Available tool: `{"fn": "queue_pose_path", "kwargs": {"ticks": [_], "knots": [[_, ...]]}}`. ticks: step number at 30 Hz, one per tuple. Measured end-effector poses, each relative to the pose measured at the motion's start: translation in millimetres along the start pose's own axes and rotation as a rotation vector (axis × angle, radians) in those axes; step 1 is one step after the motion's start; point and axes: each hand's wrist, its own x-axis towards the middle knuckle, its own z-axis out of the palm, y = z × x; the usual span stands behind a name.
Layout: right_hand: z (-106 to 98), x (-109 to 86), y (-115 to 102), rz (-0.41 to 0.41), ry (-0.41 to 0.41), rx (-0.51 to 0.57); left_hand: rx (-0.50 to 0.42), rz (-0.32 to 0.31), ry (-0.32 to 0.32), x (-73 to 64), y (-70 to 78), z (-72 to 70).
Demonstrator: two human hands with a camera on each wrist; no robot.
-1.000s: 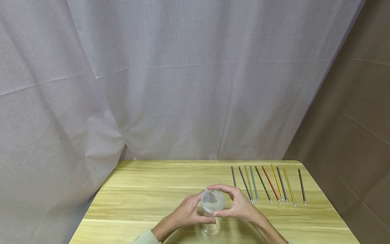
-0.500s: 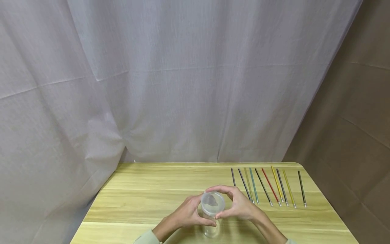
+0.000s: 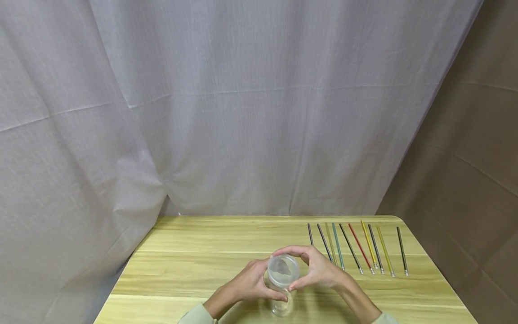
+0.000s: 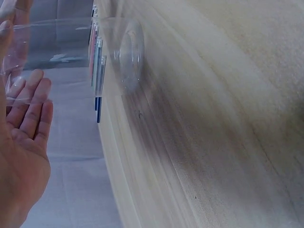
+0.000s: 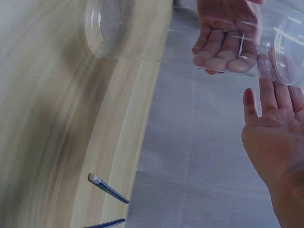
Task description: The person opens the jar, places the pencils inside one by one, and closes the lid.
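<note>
A clear plastic jar [image 3: 282,308] stands upright near the front of the table, topped by a round translucent lid [image 3: 283,270] with a greyish patch. From the left side, my left hand [image 3: 255,282] grips the upper part of the jar's body, thumb in front. My right hand [image 3: 320,272] holds the lid by its edge, index finger at the far side and thumb at the near side. In the left wrist view, the transparent jar wall [image 4: 66,45] shows fingers through it. The right wrist view has my right hand [image 5: 278,135] at the lid end.
Several pencils [image 3: 357,245] in various colours lie in a spread row on the right half of the wooden table [image 3: 194,256], eraser ends nearest me. Grey cloth [image 3: 243,135] hangs behind the table, and brown cloth [image 3: 457,180] along the right.
My right thumb has slid slightly rightward along the lid's near edge, and the patch on the lid looks a little turned. My left hand keeps its grip on the jar.
</note>
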Motion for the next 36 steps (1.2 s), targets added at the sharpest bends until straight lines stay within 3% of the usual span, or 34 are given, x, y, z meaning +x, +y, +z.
{"fn": "queue_pose_path", "kwargs": {"ticks": [4, 8, 12, 17, 22, 29, 36], "knots": [[2, -3.5, -2, -0.010, 0.016, -0.015, 0.008, 0.033, -0.003, 0.4, -1.3, -0.3], [8, -8.6, -5, -0.028, 0.072, -0.097, 0.041, 0.071, 0.014, 1.3, -1.6, -0.5], [18, -14.2, -13, -0.034, 0.189, -0.213, 0.067, 0.084, 0.039, 1.1, -0.4, 1.0], [36, -19.3, -25, 0.029, 0.365, -0.267, 0.083, 0.069, 0.064, -0.3, 2.5, 3.5], [51, -18.6, -32, 0.039, 0.471, -0.367, 0.101, 0.069, 0.089, -1.1, 3.3, 5.5], [56, -19.2, -35, 0.041, 0.500, -0.411, 0.099, 0.092, 0.097, -2.5, 3.4, 8.6], [50, -19.2, -33, -0.045, 0.456, -0.420, 0.091, 0.080, 0.113, -3.4, 3.6, 8.6]]}}
